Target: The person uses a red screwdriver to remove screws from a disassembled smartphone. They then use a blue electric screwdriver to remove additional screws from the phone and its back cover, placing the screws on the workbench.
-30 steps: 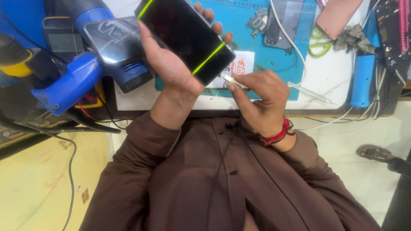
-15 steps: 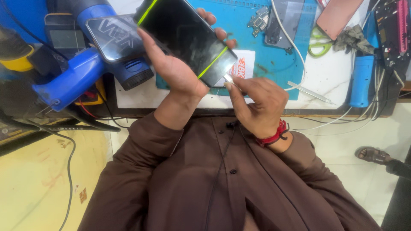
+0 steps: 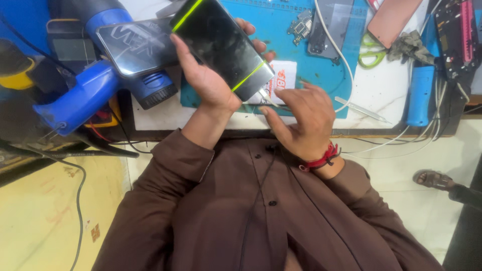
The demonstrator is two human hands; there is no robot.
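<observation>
My left hand (image 3: 206,83) grips a black smartphone (image 3: 221,45) with two thin green lines across its dark screen, tilted above the table edge. A thin pale pick (image 3: 266,98) sticks out at the phone's lower right corner. Just below that corner is my right hand (image 3: 304,120), with a red wristband; its fingers are spread and the thumb stands apart, and no pinch on the pick shows. A blue work mat (image 3: 281,30) lies under the phone, with a white card (image 3: 281,85) on it.
A blue heat gun (image 3: 85,95) lies at the left with a second dark phone (image 3: 135,47) resting on it. Tweezers (image 3: 361,109), green scissors (image 3: 369,52), a pink phone back (image 3: 394,20), a blue tool (image 3: 419,95) and cables crowd the right. Another person's sandalled foot (image 3: 434,179) is on the floor.
My right hand, pinched on the pick at the phone's corner before, has opened its fingers and eased back slightly. The left hand has kept the phone tilted in much the same place.
</observation>
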